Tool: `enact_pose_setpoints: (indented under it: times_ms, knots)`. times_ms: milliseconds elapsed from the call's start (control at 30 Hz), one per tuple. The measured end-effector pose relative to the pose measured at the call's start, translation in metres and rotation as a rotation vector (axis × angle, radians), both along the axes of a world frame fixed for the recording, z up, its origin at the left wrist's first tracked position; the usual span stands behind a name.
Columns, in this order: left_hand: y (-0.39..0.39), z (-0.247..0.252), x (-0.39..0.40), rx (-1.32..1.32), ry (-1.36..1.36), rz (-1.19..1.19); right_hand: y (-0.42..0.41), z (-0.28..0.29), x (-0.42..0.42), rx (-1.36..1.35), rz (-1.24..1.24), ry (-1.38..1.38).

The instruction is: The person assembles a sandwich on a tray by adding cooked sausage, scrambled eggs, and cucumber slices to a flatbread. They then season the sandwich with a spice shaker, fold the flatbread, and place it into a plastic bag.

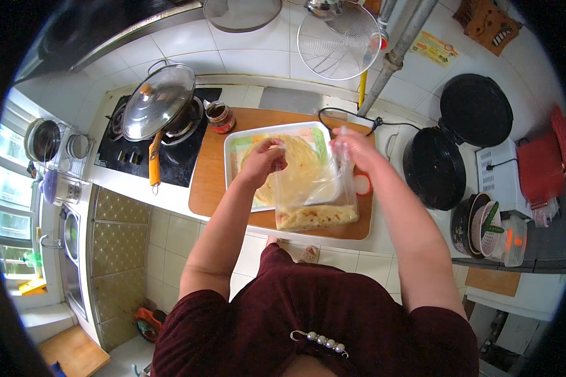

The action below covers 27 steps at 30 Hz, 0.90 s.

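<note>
A clear plastic bag [306,186] hangs between my two hands, with a rolled, browned flatbread [318,217] lying in its bottom. My left hand [265,162] pinches the bag's left upper edge. Gathered plastic at the other upper corner is in my right hand [356,148], which looks slightly blurred. Behind the bag, a white rectangular tray [228,165] with a colourful printed base holds pale round flatbread [290,146]; the bag and my left hand cover part of it. The tray rests on a wooden board [210,188].
A lidded pan [158,103] with an orange handle [154,165] sits on the black gas hob [177,172]. Near it stands a sauce jar [220,117]. Right of the board are a red-rimmed round item [362,184], a black cable [396,124] and an opened black electric pan [434,167].
</note>
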<state>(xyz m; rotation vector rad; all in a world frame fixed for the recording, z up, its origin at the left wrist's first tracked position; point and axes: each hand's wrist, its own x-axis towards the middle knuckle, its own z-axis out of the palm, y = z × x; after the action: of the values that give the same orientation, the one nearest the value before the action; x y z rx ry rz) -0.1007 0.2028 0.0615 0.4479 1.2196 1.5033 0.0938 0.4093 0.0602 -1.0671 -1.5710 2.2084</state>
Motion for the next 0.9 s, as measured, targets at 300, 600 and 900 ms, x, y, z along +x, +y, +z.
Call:
enact_pose_setpoints:
  times_ms: [300,600,900]
  knots:
    - [0.020,0.032,-0.012,0.010,0.958,-0.383,-0.093,0.000,-0.098,0.389,0.972,-0.582]
    - [-0.023,-0.012,-0.022,-0.106,0.614,-0.387,-0.085,-0.010,-0.087,-0.026,0.860,-0.382]
    - [-0.051,-0.043,0.018,0.158,-0.006,0.020,-0.081,-0.010,-0.087,-0.080,0.863,-0.393]
